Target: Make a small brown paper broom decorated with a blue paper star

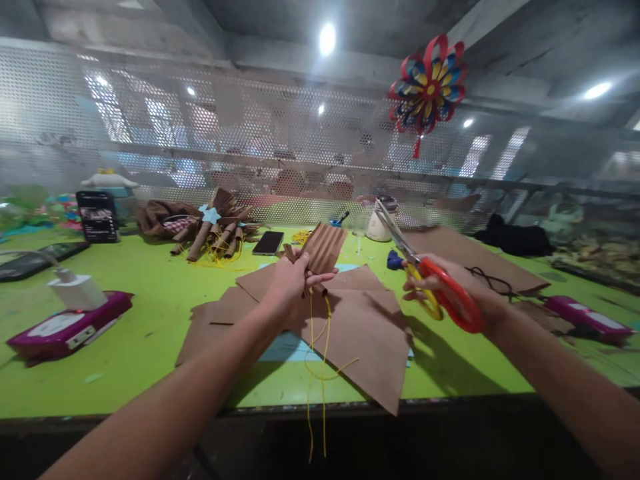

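My left hand point(295, 275) is closed around a folded, pleated brown paper piece point(324, 247), held above the middle of the table. From its lower end dangles a long yellow string point(326, 327), looping down past the table's front edge. To the right, my right hand point(457, 290) grips a pair of scissors point(450, 293) with red and yellow handles. Their metal blades point up and away, apart from the paper. Below both hands lie brown paper sheets point(360, 333) overlapping on light blue paper point(285, 348).
Tied rolls of brown paper point(213, 237) lie at the back left near a black phone point(269, 243). A purple power strip point(95, 327) with a white charger sits left. A white jar point(381, 223) stands behind the scissors. A paper flower point(431, 88) hangs above.
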A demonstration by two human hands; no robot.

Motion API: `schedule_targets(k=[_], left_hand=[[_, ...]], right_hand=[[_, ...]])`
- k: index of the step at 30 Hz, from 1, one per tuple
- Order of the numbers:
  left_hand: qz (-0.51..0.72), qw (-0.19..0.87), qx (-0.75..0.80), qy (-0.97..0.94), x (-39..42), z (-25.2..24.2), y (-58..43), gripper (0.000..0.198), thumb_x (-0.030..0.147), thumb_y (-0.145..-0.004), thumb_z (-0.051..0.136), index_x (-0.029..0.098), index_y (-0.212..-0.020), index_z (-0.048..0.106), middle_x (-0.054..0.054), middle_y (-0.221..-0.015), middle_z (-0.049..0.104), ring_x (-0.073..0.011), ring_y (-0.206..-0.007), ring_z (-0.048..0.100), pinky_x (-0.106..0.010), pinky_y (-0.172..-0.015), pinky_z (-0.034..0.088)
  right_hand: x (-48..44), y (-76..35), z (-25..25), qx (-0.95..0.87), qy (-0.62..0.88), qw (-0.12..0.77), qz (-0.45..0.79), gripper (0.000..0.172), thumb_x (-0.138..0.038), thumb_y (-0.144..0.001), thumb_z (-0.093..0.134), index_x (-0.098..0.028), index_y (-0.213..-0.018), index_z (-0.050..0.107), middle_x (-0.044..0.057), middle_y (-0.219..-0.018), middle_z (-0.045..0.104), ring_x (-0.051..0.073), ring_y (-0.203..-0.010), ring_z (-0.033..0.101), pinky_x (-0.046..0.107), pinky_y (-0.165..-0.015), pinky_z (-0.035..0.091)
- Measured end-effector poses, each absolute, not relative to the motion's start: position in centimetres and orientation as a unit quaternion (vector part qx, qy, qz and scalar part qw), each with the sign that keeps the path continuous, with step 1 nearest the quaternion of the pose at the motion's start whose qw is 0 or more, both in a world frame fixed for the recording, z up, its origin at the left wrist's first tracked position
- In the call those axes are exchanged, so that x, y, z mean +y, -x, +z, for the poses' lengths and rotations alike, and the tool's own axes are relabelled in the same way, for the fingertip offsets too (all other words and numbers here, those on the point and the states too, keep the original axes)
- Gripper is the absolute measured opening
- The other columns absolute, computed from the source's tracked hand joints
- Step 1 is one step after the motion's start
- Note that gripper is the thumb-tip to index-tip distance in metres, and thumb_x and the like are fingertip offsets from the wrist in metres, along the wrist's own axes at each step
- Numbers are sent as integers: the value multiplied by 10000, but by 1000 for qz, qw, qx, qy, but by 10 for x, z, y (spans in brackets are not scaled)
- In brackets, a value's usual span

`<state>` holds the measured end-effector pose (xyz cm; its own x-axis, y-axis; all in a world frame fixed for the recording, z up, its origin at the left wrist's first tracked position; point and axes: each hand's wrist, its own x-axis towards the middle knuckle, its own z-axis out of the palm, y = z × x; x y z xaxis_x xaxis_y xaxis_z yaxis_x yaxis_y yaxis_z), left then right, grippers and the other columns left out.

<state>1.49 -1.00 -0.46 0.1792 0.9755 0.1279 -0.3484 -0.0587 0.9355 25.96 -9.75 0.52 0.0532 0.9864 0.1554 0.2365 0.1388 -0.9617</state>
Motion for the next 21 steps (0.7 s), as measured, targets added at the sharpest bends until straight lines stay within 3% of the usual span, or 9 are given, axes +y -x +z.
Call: schedule_targets(k=[4,7,15,21], left_hand=[[576,580,305,-489,-11,5,-12,48,149,-844,442,159,-849,395,-48,-772,571,-208,-635,678,-324,-595,582],[596,570,289,-486,-9,11,-8,31,133,-844,433,144,-853,405,-70,-808,586,-207,-632,677,-352,-619,584],[604,544,315,-489,-13,17,-6,43,108,-834,434,126,-870,447,-69,-761,618,-173,-584,660,-323,-576,579],[590,559,308,-495,-20,15,-13,55,104,-836,411,151,-860,427,-29,-679,626,-157,-548,651,-343,-563,572]], right_hand=[[-91,-207,9,-575,538,486,379,362,-459,-716,601,-179,-919,495,51,-795,580,179,-700,595,340,-681,500],[-83,-189,-1,-612,551,458,335,434,-447,-693,638,-178,-992,473,25,-773,570,158,-685,567,313,-672,483],[-81,-177,-18,-710,525,418,213,344,-427,-743,571,-202,-1002,550,66,-970,562,177,-810,546,300,-731,450],[-79,-177,-27,-718,540,411,154,367,-404,-736,575,-231,-1059,558,48,-901,575,180,-789,537,278,-688,440]])
